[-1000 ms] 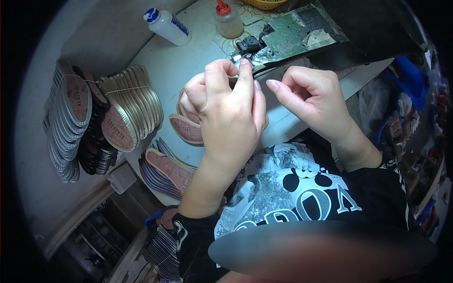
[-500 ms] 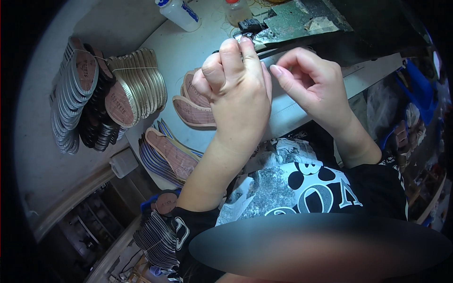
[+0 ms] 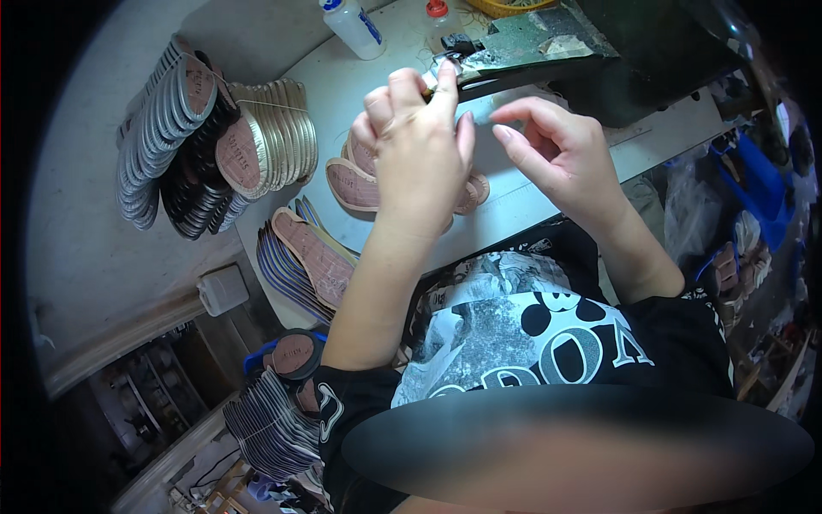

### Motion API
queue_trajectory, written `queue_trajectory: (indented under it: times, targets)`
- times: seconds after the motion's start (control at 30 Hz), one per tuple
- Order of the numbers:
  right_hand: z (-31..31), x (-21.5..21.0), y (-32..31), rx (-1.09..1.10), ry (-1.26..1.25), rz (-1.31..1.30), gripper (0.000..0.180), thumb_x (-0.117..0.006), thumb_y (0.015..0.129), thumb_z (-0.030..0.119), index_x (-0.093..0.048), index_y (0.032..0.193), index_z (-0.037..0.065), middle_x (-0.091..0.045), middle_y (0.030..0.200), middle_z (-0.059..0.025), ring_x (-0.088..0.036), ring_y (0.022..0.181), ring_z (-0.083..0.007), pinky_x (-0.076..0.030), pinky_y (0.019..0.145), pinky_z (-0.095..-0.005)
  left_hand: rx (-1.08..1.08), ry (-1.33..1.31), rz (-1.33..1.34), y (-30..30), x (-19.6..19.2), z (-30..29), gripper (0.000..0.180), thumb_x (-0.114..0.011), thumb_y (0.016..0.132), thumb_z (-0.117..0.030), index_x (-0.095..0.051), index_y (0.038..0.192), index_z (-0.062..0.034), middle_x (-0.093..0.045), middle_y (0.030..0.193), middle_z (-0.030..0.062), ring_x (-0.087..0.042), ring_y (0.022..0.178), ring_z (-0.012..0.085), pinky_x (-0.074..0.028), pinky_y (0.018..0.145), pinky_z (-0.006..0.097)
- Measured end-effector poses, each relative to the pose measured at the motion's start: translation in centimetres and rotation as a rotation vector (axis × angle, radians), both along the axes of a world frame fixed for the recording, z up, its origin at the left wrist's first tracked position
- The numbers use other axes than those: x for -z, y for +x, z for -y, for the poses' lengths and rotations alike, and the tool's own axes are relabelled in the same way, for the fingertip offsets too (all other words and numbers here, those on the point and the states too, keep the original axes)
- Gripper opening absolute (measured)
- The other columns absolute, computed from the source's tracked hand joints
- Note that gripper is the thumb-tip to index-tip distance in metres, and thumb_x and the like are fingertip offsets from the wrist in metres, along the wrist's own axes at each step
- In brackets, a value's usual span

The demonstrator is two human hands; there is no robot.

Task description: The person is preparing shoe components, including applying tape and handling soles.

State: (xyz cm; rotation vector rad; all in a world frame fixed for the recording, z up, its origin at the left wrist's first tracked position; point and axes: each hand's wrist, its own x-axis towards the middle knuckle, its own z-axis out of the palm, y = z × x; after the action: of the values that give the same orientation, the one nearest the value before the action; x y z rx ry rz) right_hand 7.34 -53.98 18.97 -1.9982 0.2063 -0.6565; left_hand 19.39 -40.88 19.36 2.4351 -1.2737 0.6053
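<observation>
My left hand (image 3: pixel 419 150) is raised over the pale table (image 3: pixel 531 206). Its thumb and forefinger are pinched together on a small pale piece (image 3: pixel 443 67) at the front end of a dark machine (image 3: pixel 548 43); the piece is too small to tell what it is. My right hand (image 3: pixel 556 158) hovers just to the right of the left hand, fingers apart and holding nothing. Under my left hand a few brown shoe insoles (image 3: pixel 351 184) lie flat on the table, partly hidden by the hand.
Silver and black insoles (image 3: pixel 167 146) and gold ones (image 3: pixel 287 128) stand stacked at the left. More insoles (image 3: pixel 308 253) lean at the table's near edge, and another stack (image 3: pixel 274 420) sits lower down. Two bottles (image 3: pixel 355 26) (image 3: pixel 437 15) stand at the back.
My right hand has drawn away from the left and spread its fingers. My left hand keeps its pinch at the machine's front end.
</observation>
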Motion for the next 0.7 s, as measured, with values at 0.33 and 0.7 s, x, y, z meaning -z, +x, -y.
queue_trajectory:
  times: [0.33, 0.7]
  targets:
    - [-0.5, 0.6, 1.5, -0.019, -0.249, -0.068, 0.045, -0.065, 0.091, 0.018, -0.062, 0.134, 0.009, -0.061, 0.063, -0.0121, -0.061, 0.053, -0.0235, -0.048, 0.054, -0.0385, -0.089, 0.022, -0.077, -0.1, -1.0, -1.5, 0.044, -0.073, 0.087, -0.03, -0.071, 0.13, -0.0198, -0.053, 0.117, 0.0106, -0.047, 0.11, 0.0311, -0.037, 0.096, 0.045]
    - [-0.2, 0.3, 5.0, 0.068, -0.679, -0.196, 0.058, -0.065, 0.087, 0.019, -0.056, 0.144, 0.017, -0.067, 0.069, -0.0106, -0.067, 0.06, -0.0288, -0.054, 0.058, -0.0407, -0.106, -0.047, -0.124, 0.0, -0.5, -1.7, 0.038, -0.07, 0.089, -0.022, -0.073, 0.127, -0.0223, -0.054, 0.117, 0.0099, -0.048, 0.109, 0.0317, -0.038, 0.098, 0.044]
